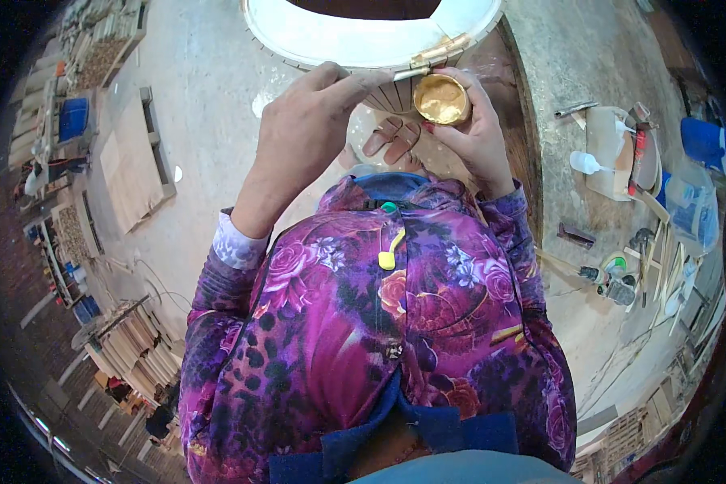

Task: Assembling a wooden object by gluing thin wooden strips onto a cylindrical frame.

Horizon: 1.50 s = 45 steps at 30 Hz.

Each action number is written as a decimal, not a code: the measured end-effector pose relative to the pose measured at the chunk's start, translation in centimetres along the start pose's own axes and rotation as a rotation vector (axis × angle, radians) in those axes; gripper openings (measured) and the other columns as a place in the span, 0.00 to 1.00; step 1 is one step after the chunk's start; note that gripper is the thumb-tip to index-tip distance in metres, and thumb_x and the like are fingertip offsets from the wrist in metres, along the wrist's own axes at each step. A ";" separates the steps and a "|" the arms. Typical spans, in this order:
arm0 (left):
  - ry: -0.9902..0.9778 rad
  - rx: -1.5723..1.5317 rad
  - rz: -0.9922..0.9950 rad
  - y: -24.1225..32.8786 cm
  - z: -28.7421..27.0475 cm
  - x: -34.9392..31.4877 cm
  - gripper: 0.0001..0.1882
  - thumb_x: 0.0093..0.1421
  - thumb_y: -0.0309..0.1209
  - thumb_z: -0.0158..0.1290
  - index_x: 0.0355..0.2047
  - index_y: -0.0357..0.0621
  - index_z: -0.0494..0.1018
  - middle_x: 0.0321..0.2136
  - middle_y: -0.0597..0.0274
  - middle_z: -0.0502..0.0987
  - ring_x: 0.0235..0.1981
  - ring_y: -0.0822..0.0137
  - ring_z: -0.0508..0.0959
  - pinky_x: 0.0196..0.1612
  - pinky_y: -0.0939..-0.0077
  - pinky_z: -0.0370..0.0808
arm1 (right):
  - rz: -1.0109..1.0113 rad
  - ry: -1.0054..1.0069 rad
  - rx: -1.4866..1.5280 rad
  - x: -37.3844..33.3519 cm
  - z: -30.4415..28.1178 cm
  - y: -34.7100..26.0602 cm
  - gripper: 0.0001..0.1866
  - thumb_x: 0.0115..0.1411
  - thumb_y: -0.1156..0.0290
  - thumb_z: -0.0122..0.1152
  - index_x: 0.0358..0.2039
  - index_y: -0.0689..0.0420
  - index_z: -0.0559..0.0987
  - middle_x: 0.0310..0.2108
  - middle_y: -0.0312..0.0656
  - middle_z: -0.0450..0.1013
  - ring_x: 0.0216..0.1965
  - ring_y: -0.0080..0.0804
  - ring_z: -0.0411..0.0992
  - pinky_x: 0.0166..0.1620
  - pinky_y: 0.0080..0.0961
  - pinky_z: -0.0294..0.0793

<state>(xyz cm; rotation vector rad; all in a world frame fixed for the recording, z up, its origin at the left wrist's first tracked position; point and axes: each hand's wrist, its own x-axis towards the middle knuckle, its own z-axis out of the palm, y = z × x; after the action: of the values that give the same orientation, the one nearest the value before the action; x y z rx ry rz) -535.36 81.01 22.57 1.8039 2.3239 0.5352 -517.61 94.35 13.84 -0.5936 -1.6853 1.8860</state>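
Observation:
My left hand (310,121) is closed, its thumb and forefinger pinching a slim pale tool (411,73) whose kind I cannot make out. The tool's tip points right, toward the mouth of a small round tub (442,100) of golden-tan paste. My right hand (480,129) grips that tub by its right side and tilts its opening toward me. Just beyond both hands is a large rounded piece with a smooth white rim (347,44) and narrow wooden strips down its side. Tan smears (442,50) mark the rim's near right part, above the tub.
Below the piece are my sandals (394,139). On the right, a board (609,153) carries a white squeeze bottle (586,163); wood offcuts (661,266) and a clear blue-tinted container (692,211) are near it. A flat wooden panel (133,165) lies on the left.

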 end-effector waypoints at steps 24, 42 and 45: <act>0.085 0.074 0.089 0.1 0.6 0.0 0.24 0.52 0.22 0.49 0.47 0.65 0.75 0.27 0.67 0.74 0.27 0.64 0.78 0.26 0.71 0.75 | 0.039 0.019 0.066 -0.7 -0.6 0.3 0.32 0.46 0.82 0.58 0.55 0.57 0.66 0.49 0.38 0.67 0.51 0.27 0.67 0.54 0.23 0.67; 0.090 0.145 -0.020 0.6 0.8 0.3 0.20 0.59 0.27 0.49 0.50 0.67 0.74 0.30 0.64 0.76 0.28 0.62 0.78 0.29 0.68 0.76 | 0.074 0.093 0.038 -1.5 -1.2 0.3 0.32 0.45 0.80 0.60 0.54 0.59 0.67 0.51 0.37 0.66 0.53 0.27 0.65 0.56 0.23 0.65; 0.006 -0.038 -0.003 0.3 0.8 -0.5 0.20 0.60 0.26 0.48 0.50 0.67 0.74 0.30 0.64 0.76 0.28 0.62 0.78 0.28 0.70 0.76 | 0.036 0.065 0.015 -1.6 -1.6 0.8 0.32 0.45 0.81 0.59 0.54 0.59 0.67 0.51 0.38 0.66 0.53 0.27 0.65 0.56 0.23 0.65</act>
<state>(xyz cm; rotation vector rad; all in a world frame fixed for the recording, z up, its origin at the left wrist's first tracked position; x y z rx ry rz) -534.73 80.74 21.89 1.7836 2.3041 0.5819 -515.51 94.45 12.81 -0.6755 -1.6279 1.8826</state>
